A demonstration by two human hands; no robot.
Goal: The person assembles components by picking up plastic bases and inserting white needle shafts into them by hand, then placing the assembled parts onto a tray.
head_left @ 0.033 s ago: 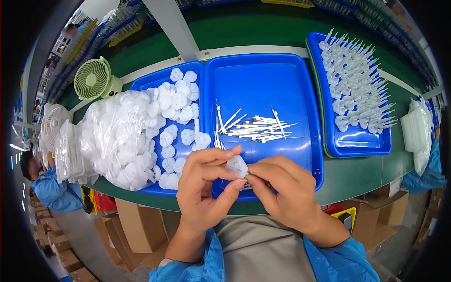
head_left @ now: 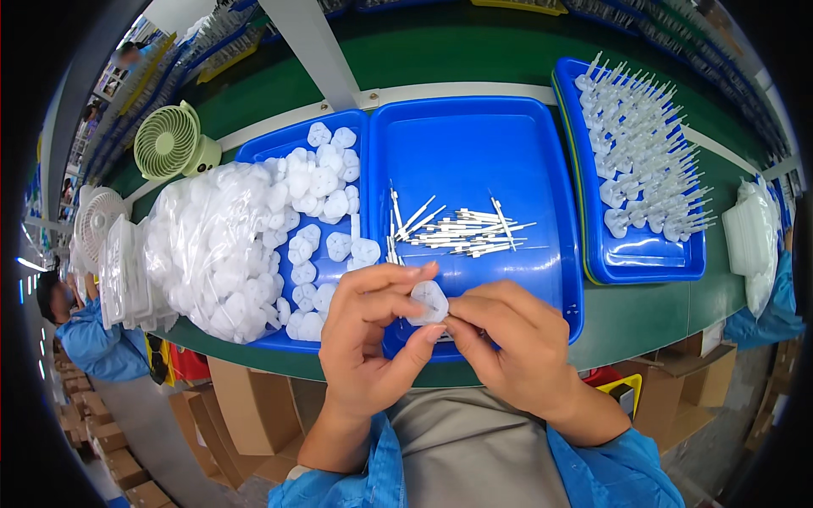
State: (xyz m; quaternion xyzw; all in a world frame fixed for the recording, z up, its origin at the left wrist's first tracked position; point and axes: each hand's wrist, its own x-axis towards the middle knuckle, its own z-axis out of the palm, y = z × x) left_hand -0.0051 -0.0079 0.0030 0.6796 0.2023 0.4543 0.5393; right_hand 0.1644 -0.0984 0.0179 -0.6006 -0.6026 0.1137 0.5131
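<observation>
A translucent white plastic piece (head_left: 430, 303), scalloped like a small cup, sits between the fingers of my left hand (head_left: 373, 339). At its right edge, my right hand (head_left: 512, 339) pinches thumb against fingertips; what lies inside that pinch is hidden. Both hands hover over the near edge of a blue tray (head_left: 474, 152). Thin white rods (head_left: 466, 230) with metal tips lie in a loose pile in that tray, beyond my fingers. To the left, a second blue tray (head_left: 284, 140) carries many similar white plastic pieces (head_left: 318, 182), loose and in a clear bag (head_left: 212, 245).
Stacked trays on the right hold rows of white pieces with upright rods (head_left: 644, 161). A green fan (head_left: 169, 142) and a white fan (head_left: 100, 216) stand left. A white packet (head_left: 752, 241) lies far right. Cardboard boxes (head_left: 254, 406) are below the green table. Other people sit at both sides.
The white plastic piece has turned a little, so more of its scalloped face shows. Both hands stay in almost the same place.
</observation>
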